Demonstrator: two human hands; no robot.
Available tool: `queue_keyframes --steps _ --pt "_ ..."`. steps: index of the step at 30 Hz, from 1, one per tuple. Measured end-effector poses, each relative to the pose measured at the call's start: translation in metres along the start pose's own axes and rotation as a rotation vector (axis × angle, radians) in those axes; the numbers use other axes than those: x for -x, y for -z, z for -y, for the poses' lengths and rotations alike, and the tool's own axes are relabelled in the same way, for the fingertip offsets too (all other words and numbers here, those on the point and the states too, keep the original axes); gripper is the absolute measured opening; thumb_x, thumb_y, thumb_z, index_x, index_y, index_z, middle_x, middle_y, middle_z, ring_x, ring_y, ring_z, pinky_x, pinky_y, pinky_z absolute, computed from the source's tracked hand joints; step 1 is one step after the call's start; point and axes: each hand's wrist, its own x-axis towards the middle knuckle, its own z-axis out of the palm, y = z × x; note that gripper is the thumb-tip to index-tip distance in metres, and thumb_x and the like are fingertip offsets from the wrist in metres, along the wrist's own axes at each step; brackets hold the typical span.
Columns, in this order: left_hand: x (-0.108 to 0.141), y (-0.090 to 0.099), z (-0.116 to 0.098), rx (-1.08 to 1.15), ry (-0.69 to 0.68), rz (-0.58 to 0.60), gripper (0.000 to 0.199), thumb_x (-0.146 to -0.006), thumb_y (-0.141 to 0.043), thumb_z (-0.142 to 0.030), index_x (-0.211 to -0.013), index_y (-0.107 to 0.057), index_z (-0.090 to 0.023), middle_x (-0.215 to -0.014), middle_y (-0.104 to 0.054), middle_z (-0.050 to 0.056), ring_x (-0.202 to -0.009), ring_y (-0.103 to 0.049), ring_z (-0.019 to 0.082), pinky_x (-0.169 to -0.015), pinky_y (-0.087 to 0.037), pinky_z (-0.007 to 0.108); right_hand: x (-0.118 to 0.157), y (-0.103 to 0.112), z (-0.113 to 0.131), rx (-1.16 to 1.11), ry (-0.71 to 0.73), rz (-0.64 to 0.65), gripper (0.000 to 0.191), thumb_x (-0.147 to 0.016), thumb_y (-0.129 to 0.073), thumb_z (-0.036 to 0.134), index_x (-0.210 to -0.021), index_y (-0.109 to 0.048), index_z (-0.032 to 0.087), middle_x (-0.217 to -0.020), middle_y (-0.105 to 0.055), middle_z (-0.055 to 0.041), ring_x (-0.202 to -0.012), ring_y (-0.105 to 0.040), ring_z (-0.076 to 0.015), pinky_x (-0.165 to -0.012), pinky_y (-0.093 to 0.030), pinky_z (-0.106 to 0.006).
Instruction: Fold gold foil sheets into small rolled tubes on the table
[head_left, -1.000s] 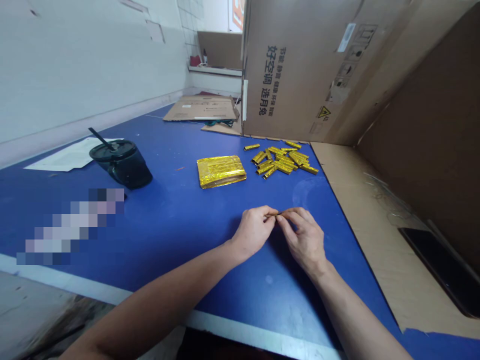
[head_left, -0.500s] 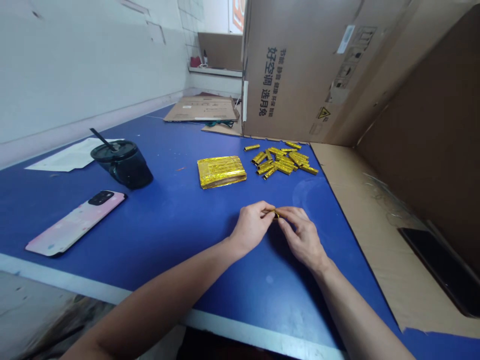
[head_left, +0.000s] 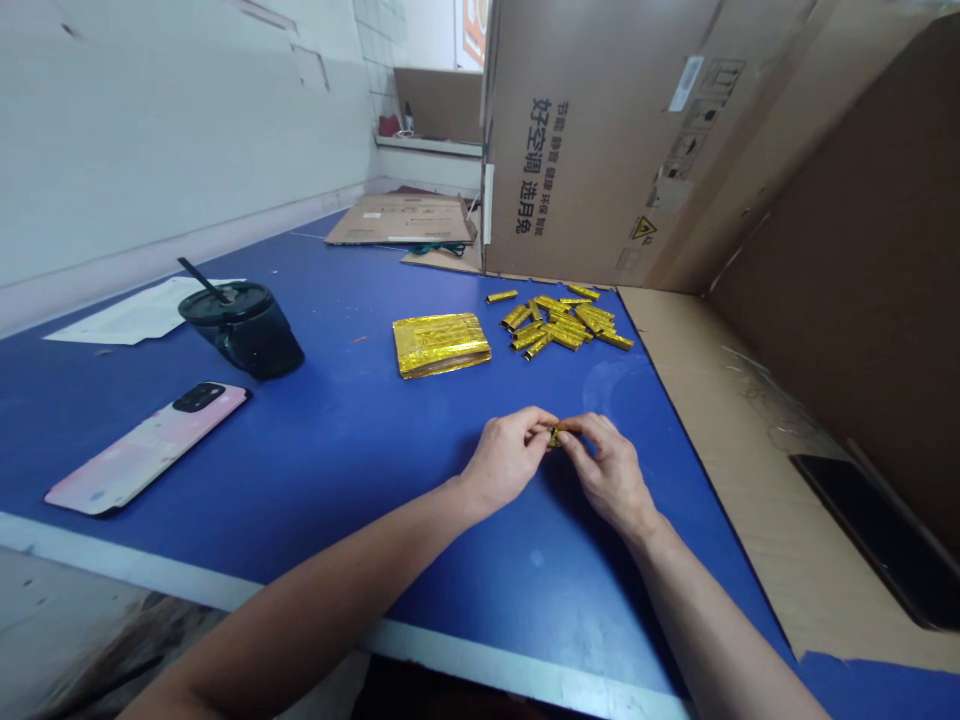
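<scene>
Between the fingertips of both hands is a small piece of gold foil paper, mostly hidden by the fingers. My left hand pinches it from the left, and my right hand grips its other side with thumb and forefinger. Beyond the hands lies a flat stack of gold foil paper. To its right is a loose pile of folded gold foil strips, narrow and tube-like, with one strip a little apart on the left.
On the left are a dark lidded cup with a straw, a pink phone and a white paper sheet. Large cardboard stands behind the pile. A black phone-like slab lies on cardboard at right.
The fingers have shifted slightly on the small gold piece, and more of its foil shows between them. The stack and pile stay where they were.
</scene>
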Motion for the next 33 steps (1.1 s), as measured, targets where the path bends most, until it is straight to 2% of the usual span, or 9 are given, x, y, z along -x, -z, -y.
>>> queue_keyframes --steps 5,10,15,19,21,25,28,30,33 --pt "0.003 -0.001 0.000 -0.036 -0.058 0.026 0.023 -0.079 -0.045 -0.019 -0.099 -0.056 -0.017 -0.077 -0.064 0.002 -0.071 -0.060 0.012 -0.069 -0.047 0.024 0.001 -0.003 -0.003 -0.115 -0.005 -0.032 0.017 -0.082 -0.045 0.024 -0.085 -0.061 0.021 -0.093 -0.061 -0.0067 -0.088 -0.055 -0.0189 -0.079 -0.043 -0.033" --pt "0.000 -0.005 0.004 0.104 0.016 0.053 0.026 -0.075 -0.053 -0.021 -0.100 -0.055 -0.014 -0.082 -0.063 0.004 -0.073 -0.060 0.013 -0.068 -0.049 0.025 0.001 -0.003 0.001 -0.195 -0.071 0.030 0.023 -0.084 -0.041 0.025 -0.088 -0.062 0.018 -0.076 -0.062 -0.0049 -0.071 -0.057 -0.0163 -0.067 -0.044 -0.029" --pt "-0.007 -0.002 0.007 0.261 0.095 0.014 0.023 -0.074 -0.051 -0.016 -0.095 -0.057 -0.012 -0.077 -0.062 0.004 -0.067 -0.059 0.012 -0.060 -0.050 0.023 0.002 -0.003 0.001 -0.257 -0.146 0.053 0.028 -0.083 -0.043 0.033 -0.101 -0.059 0.017 -0.083 -0.062 -0.0051 -0.064 -0.056 -0.0139 -0.060 -0.045 -0.026" --pt "-0.011 0.003 0.006 0.313 0.132 -0.048 0.018 -0.074 -0.051 -0.015 -0.090 -0.057 -0.012 -0.073 -0.060 0.002 -0.062 -0.059 0.009 -0.054 -0.048 0.020 0.001 -0.004 -0.004 -0.348 -0.316 0.088 0.035 -0.083 -0.039 0.040 -0.082 -0.063 0.015 -0.053 -0.054 0.0011 -0.042 -0.045 -0.0103 -0.040 -0.036 -0.022" --pt "-0.012 0.005 0.005 0.355 0.150 -0.032 0.016 -0.073 -0.054 -0.018 -0.088 -0.055 -0.012 -0.070 -0.058 0.001 -0.059 -0.058 0.009 -0.051 -0.046 0.019 0.000 -0.004 -0.005 -0.363 -0.312 0.056 0.034 -0.081 -0.043 0.041 -0.077 -0.063 0.015 -0.051 -0.054 0.0010 -0.044 -0.047 -0.0111 -0.041 -0.036 -0.022" --pt "-0.013 0.004 0.004 0.479 0.236 -0.010 0.021 -0.069 -0.060 -0.022 -0.086 -0.053 -0.011 -0.066 -0.056 0.000 -0.055 -0.057 0.009 -0.049 -0.046 0.020 0.000 -0.004 -0.003 -0.296 -0.183 -0.055 0.023 -0.078 -0.051 0.035 -0.083 -0.065 0.017 -0.074 -0.062 -0.0039 -0.066 -0.055 -0.0156 -0.059 -0.043 -0.027" --pt "-0.014 0.004 0.004 0.537 0.269 -0.043 0.016 -0.068 -0.059 -0.018 -0.080 -0.054 -0.010 -0.066 -0.058 0.001 -0.058 -0.057 0.010 -0.053 -0.047 0.022 0.000 -0.005 -0.002 -0.307 -0.188 -0.116 0.024 -0.074 -0.057 0.034 -0.092 -0.062 0.018 -0.082 -0.061 -0.0047 -0.074 -0.057 -0.0169 -0.066 -0.045 -0.029" --pt "-0.016 0.005 0.003 0.541 0.261 -0.089 0.012 -0.068 -0.058 -0.016 -0.078 -0.055 -0.010 -0.067 -0.059 0.001 -0.060 -0.058 0.009 -0.055 -0.047 0.021 0.000 -0.006 -0.003 -0.406 -0.259 -0.148 0.031 -0.071 -0.060 0.034 -0.097 -0.059 0.018 -0.083 -0.062 -0.0042 -0.070 -0.057 -0.0162 -0.064 -0.046 -0.030" --pt "-0.016 0.007 0.001 0.530 0.265 -0.104 0.014 -0.068 -0.058 -0.014 -0.082 -0.056 -0.010 -0.067 -0.060 0.001 -0.058 -0.057 0.009 -0.052 -0.045 0.019 -0.001 -0.006 -0.003 -0.575 -0.356 -0.165 0.030 -0.069 -0.061 0.035 -0.093 -0.059 0.017 -0.071 -0.062 -0.0012 -0.056 -0.055 -0.0132 -0.055 -0.046 -0.028"
